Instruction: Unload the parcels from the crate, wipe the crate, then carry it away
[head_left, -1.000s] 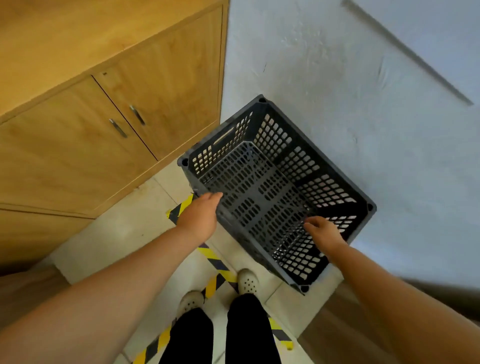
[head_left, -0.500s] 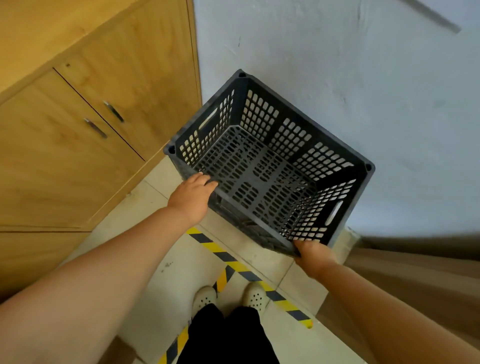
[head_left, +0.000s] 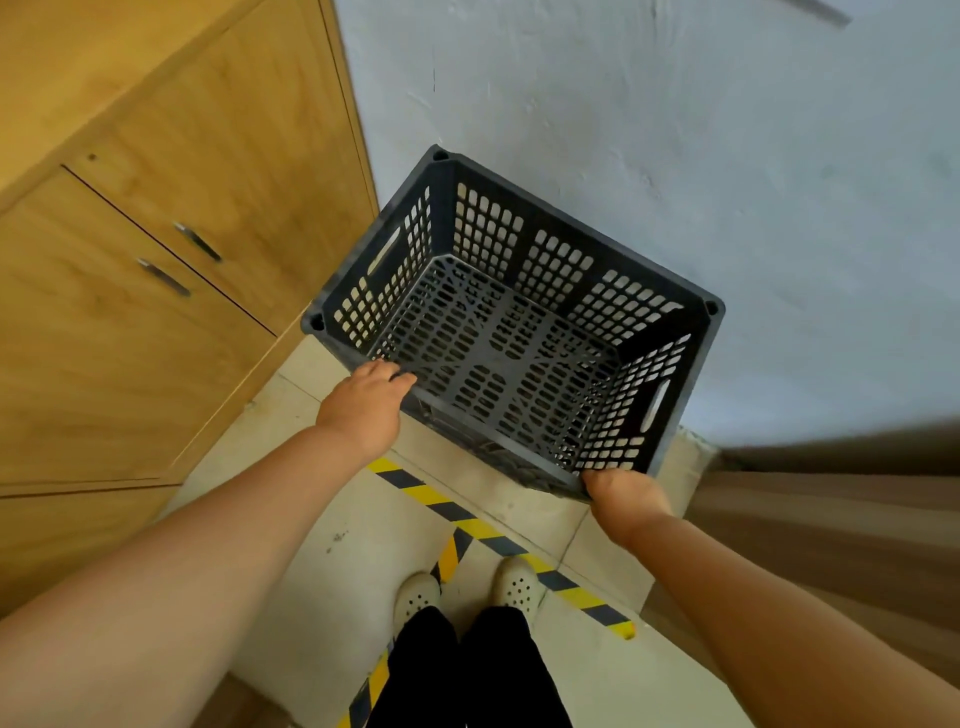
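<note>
Plainly, both hands are clamped on a dark grey crate (head_left: 561, 260) and set wide apart along its near edge. The left hand (head_left: 366, 410) lies back-up on the near rim, close to the left corner. Its fingers (head_left: 400, 376) curl over the edge so that the tips dip inside. The left forearm runs straight from the lower left of the view, with the wrist nearly level.

The right hand (head_left: 626, 493) grips the near right corner from underneath. Its wrist is bent upward and its fingers are tucked out of sight against the crate. The right forearm comes in from the lower right.

The crate is tilted with its open top turned toward the camera, so its perforated bottom and all four slotted walls show, with nothing lying inside. A handle slot (head_left: 655, 405) is cut into its right wall. It sits in front of a pale blue wall (head_left: 675, 130), just beside a wooden cabinet (head_left: 156, 208) on the left. Whether its underside touches the floor (head_left: 363, 545) cannot be told.

Below the hands, yellow-and-black tape (head_left: 467, 525) crosses the tiled floor. The person's pale perforated shoes (head_left: 415, 597) stand on either side of one strip, beneath black trousers (head_left: 467, 675).
</note>
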